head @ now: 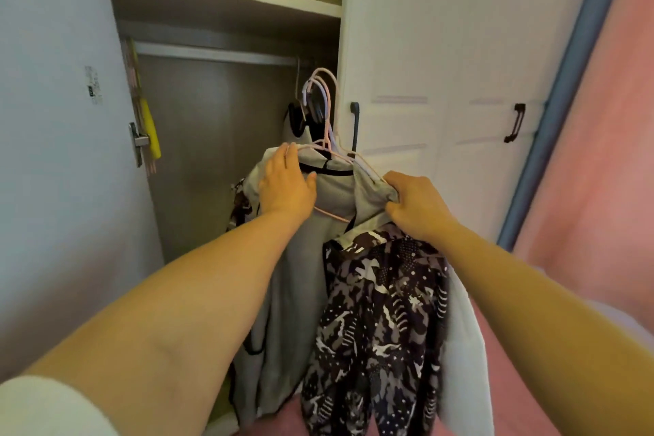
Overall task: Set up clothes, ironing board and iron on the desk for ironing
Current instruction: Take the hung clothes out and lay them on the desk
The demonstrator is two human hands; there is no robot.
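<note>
At frame centre hang a matt grey cloth garment and a patterned, faintly glossy one on thin pink hangers; upper-left rail looks brushed metal.

Bare forearms; white sleeve (left, seemingly short).

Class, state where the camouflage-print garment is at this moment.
In the head view the camouflage-print garment hangs low, right of centre, below the right hand and beside the grey garment.

Hung clothes fill the wardrobe's right side; its left interior lies open.
</note>
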